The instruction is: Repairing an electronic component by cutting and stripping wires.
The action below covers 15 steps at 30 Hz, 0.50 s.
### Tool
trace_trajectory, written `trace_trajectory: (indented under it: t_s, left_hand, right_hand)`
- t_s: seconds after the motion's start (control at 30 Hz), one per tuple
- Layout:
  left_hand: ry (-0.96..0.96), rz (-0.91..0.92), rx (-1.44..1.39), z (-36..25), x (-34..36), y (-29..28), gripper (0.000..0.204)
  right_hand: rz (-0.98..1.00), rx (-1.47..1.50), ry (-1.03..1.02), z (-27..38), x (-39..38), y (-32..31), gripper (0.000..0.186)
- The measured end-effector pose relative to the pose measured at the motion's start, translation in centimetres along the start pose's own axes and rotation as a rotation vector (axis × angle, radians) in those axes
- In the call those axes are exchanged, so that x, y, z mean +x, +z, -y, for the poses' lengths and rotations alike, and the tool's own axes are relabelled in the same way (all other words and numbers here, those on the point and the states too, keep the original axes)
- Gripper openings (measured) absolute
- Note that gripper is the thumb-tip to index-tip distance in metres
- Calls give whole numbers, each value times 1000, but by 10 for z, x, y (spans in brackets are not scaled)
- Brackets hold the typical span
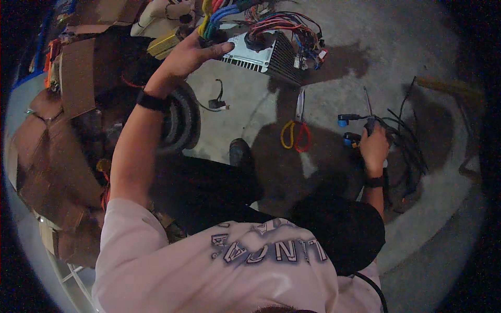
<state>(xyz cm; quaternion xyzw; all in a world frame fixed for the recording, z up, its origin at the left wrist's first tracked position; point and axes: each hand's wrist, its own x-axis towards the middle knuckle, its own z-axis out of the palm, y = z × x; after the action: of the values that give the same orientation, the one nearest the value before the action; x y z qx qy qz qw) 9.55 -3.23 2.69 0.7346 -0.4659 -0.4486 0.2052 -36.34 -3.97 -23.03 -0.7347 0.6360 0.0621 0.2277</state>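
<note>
The right hand (374,148) is clasping the screwdriver (370,122) beside black leads (408,136), perhaps risking a snag. The left hand (189,57) is meeting the cables (213,25), hidden fingers leaving its grip unclear; tugging could be toppling the floor-standing box (275,60).

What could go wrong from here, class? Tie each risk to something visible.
The right hand could snag the black cables beside it when moving the screwdriver it holds. The scissors, lying between the hands, might get knocked or stepped on. The left hand, at the coloured cables, might tug and strain them.
</note>
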Motion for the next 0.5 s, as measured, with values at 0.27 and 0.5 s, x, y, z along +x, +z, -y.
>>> trace_trajectory:
  t_s: [0.27,0.5]
  left_hand:
    - [195,-115,96,11,0,1,95]
    - [117,-144,42,6,-6,2,104]
  right_hand:
    - [-94,-2,-26,-8,-3,11,56]
    - [-10,-64,27,7,3,-9,55]
